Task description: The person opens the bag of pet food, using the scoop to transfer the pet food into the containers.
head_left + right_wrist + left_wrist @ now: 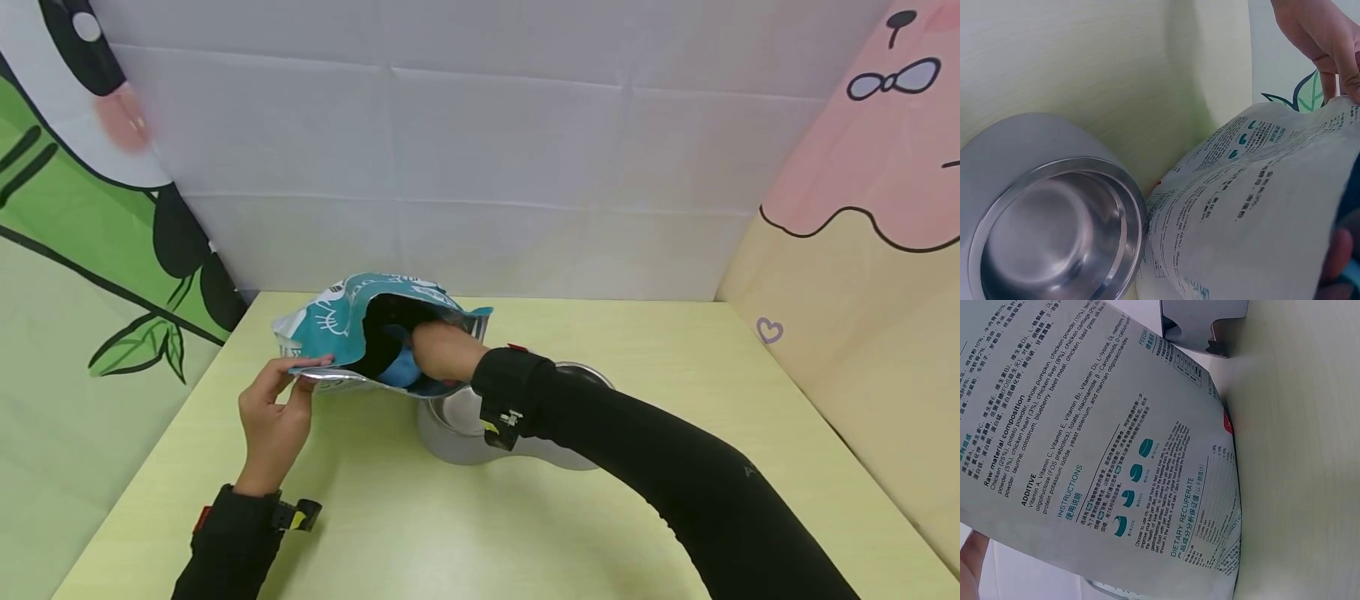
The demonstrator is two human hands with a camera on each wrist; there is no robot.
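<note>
A teal and white pet food bag (318,333) with a cat's face drawn on it stands tilted, its mouth open towards me. My left hand (277,425) pinches the left edge of that mouth between thumb and fingers. Reaching into the opening, my right hand (444,353) grips a rounded blue scoop (401,369), whose lower part is hidden in the bag. In the left wrist view the bag's printed back (1104,456) fills most of the picture. Only some fingers (1338,253) of my right hand show at the bag's edge in the right wrist view.
Just right of the bag, partly under my right forearm, is a grey double pet bowl stand (457,450) with shiny steel bowls (1054,231). The pale yellow table (420,533) meets a white back wall (510,150) and side panels with cartoon drawings.
</note>
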